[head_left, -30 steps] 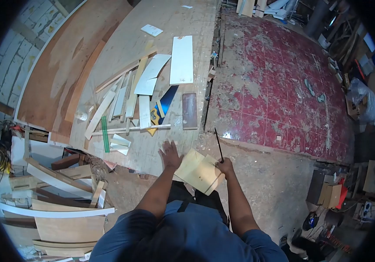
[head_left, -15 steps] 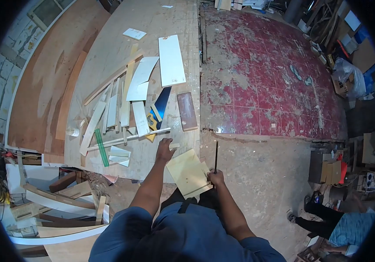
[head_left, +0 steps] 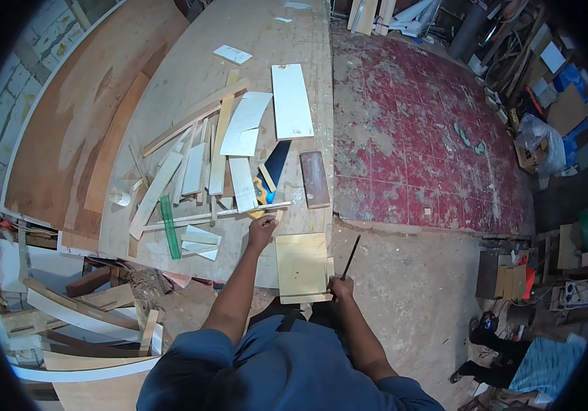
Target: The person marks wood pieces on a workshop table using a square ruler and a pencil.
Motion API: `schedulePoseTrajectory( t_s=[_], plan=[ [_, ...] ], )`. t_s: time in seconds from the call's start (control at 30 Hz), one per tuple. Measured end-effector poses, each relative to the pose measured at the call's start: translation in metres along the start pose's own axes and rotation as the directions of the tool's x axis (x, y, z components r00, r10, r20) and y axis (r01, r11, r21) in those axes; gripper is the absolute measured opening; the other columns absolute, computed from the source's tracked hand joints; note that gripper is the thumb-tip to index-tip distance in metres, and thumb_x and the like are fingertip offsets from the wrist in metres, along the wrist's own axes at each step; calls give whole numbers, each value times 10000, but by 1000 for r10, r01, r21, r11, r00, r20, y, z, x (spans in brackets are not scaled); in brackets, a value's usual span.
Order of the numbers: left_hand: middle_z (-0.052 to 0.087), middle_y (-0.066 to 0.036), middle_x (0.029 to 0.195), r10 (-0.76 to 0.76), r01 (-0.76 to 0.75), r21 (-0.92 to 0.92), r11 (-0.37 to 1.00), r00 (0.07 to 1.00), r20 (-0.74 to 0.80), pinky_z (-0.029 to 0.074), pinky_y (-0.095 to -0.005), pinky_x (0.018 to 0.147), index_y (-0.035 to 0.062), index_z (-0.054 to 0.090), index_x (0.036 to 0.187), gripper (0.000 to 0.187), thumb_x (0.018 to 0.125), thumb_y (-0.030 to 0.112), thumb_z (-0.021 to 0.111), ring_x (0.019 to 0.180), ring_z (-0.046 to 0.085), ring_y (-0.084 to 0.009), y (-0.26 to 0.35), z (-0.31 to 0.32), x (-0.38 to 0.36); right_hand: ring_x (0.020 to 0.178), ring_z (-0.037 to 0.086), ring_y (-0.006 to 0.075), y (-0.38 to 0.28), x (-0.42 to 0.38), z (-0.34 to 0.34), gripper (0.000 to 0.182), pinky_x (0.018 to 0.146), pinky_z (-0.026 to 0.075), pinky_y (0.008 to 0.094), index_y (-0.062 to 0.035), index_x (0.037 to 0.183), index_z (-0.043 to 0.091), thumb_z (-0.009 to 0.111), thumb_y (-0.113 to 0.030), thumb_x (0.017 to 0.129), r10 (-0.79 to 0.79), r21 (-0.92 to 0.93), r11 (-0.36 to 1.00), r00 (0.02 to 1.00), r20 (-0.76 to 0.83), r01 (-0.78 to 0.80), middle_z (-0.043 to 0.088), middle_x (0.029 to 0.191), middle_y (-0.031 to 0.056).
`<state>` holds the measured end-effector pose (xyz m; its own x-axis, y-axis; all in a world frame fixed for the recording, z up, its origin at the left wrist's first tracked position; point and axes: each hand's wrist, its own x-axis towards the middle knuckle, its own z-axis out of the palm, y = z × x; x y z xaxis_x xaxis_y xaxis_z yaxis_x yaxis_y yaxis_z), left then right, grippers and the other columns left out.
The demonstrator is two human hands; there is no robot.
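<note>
A pale square wooden board (head_left: 299, 266) lies in front of my body, overlapping the table's front edge. My right hand (head_left: 340, 288) is closed around a thin dark stick (head_left: 353, 255) that points up and away, and its fingers are at the board's lower right edge. A narrow wood strip (head_left: 330, 267) shows along that side. Beyond the board's upper left corner, my left hand (head_left: 261, 233) is closed on a small wood block (head_left: 279, 216). Just past these fingers lie a long thin strip (head_left: 218, 217) and a handsaw (head_left: 277, 164) with a yellow handle, partly covered by wood pieces.
On the table (head_left: 253, 253) are white panels (head_left: 292, 101), a brown block (head_left: 315, 179), a green strip (head_left: 170, 227) and several offcuts. Red tiled flooring (head_left: 431, 137) spreads to the right. Curved wood pieces (head_left: 81, 315) are stacked at lower left. Another person (head_left: 547, 366) is at lower right.
The view has shifted, so the table appears further right. The board has turned squarer to me, the dark stick tilts more to the right, and the small block in my left hand has rotated.
</note>
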<state>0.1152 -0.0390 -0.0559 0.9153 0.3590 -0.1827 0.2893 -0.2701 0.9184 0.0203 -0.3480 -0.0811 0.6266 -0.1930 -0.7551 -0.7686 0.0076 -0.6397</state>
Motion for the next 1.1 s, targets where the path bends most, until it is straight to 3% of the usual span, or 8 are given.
schedulePoseTrajectory(
  t_s=[0.17,0.23,0.3,0.37,0.57,0.9,0.97,1.1],
  plan=[
    [701,-77,892,-188,226,-334,915,972,142,546,-252,631,-41,685,1023,227,880,132,714,701,653,-107,-13,4,-24,541,601,182,-8,-11,9,164,446,498,298,19,964,602,675,-70,847,-34,-88,996,999,-43,30,618,710,93],
    [701,-82,882,-225,327,-432,841,936,272,558,-258,638,-40,662,1048,264,875,148,727,726,666,-126,-16,14,-37,602,621,181,-14,-15,8,220,454,507,282,19,1043,617,667,-82,854,-303,-414,879,947,-103,236,638,773,92],
    [702,-75,866,-246,381,-452,806,911,329,556,-255,609,-23,662,1039,265,866,161,741,727,672,-120,-14,26,-47,637,627,163,-22,-13,5,263,459,511,270,18,1102,630,659,-97,867,-320,-434,868,940,-116,242,663,834,85],
    [703,-71,850,-314,460,-290,839,846,431,534,-238,557,0,667,1045,270,861,179,750,688,667,-108,-1,39,-53,649,626,141,-41,-15,5,271,466,513,264,14,1116,639,661,-110,876,-291,-217,929,953,81,302,685,871,82],
    [703,-53,788,-320,468,-213,858,810,492,473,-225,453,23,666,1012,257,860,213,751,591,645,-93,21,79,-64,647,621,119,-67,4,21,307,461,491,245,5,1139,643,696,-136,871,-276,-122,939,916,290,322,697,876,69],
    [705,-72,820,-234,331,-247,911,906,352,558,-260,629,-5,653,972,202,842,117,749,706,680,-140,1,112,-68,646,632,120,-76,44,22,232,488,493,255,-6,1047,667,713,-59,826,-250,-116,943,891,380,314,690,796,50],
    [710,-100,910,-44,34,55,998,981,189,566,-338,704,33,653,1058,324,766,107,774,798,700,-235,4,112,-68,662,641,121,-83,51,25,202,500,501,260,-10,1020,679,707,-58,826,-286,-187,913,895,343,363,696,806,50],
    [661,-109,1028,39,-104,281,954,972,230,529,-413,832,79,610,1183,501,719,128,793,937,656,-305,12,100,-76,644,637,128,-91,59,18,135,575,522,285,-13,935,704,688,-77,817,-375,-319,840,895,242,439,694,805,60]
  ],
)
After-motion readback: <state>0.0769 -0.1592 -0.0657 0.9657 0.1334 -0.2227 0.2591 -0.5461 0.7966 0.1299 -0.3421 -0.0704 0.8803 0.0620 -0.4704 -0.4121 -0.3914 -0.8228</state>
